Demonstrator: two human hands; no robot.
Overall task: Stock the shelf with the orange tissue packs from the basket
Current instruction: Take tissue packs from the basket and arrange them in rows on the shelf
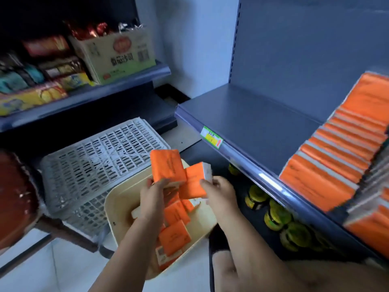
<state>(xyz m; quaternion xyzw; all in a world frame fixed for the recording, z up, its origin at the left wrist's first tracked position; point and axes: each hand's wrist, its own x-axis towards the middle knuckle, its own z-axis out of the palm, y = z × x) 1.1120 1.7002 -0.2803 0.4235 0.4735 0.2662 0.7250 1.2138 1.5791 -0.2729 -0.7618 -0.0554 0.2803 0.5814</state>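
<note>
Orange plastic-wrapped tissue packs filled our view: we held one flat rectangular pack (167,166) in our left hand (152,200), the fingers (161,183) pinching its lower edge, and a second orange pack with a white end (194,182) in our right hand (221,193), its fingers (207,184) closed on the pack's right side. Both packs hung just above the cream plastic basket (117,209), their edges touching each other. More orange packs (174,237) lay loose and tilted inside the basket. To the right stood the grey metal shelf (252,114), bare at its left end, with a row of orange packs (336,161) standing on edge, one against the next, at its right end. A green and yellow price tag (211,139) sat on the shelf's front rail. Below that shelf we saw jars with yellow-green lids (275,216). A white slotted plastic crate (101,161) rested behind the basket, and a cardboard carton (117,56) stood on the far left shelf (84,98).
</note>
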